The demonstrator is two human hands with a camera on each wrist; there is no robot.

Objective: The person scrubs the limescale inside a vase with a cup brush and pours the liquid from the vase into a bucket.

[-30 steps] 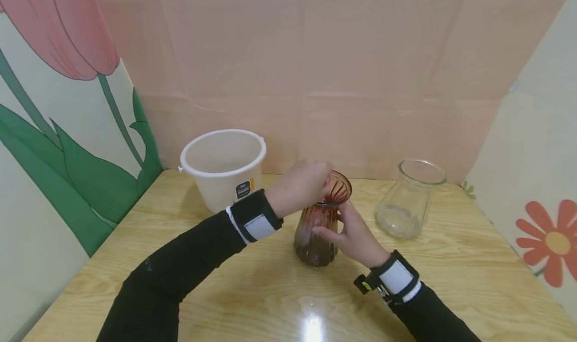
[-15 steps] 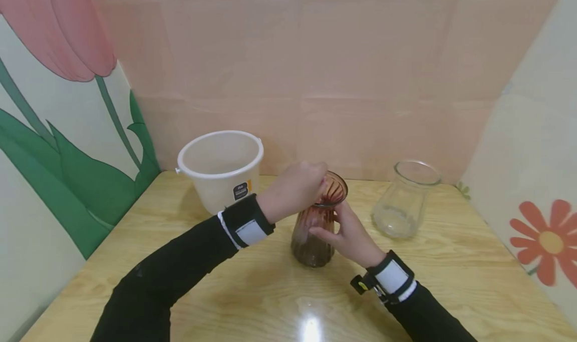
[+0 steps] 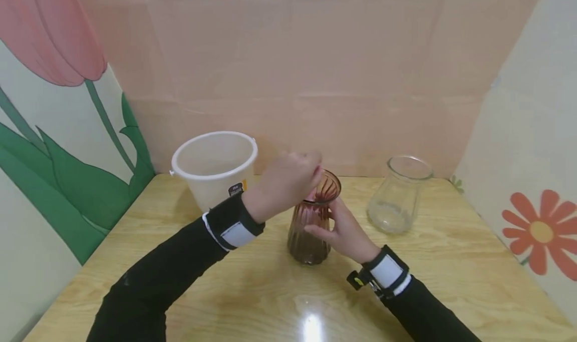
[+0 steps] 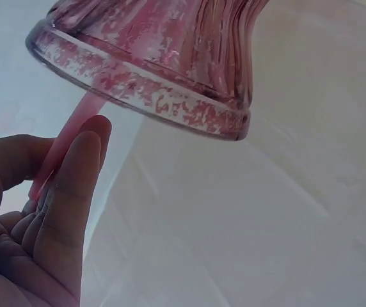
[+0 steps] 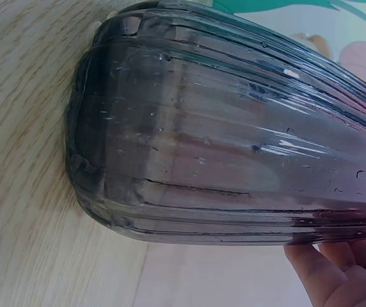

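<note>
You see a ribbed vase of reddish-brown glass, a pink stick at its rim, a translucent white bucket with a black-and-orange label, a clear glass jar, a pale wood-grain tabletop, and black sleeves with black-and-white wristbands.

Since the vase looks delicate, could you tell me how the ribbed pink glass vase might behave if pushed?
The ribbed pink glass vase is probably rigid and breakable. Tall and narrow-necked, it may tip if pushed near its rim. Its wet-looking glass could be slippery; the right hand steadies it.
</note>
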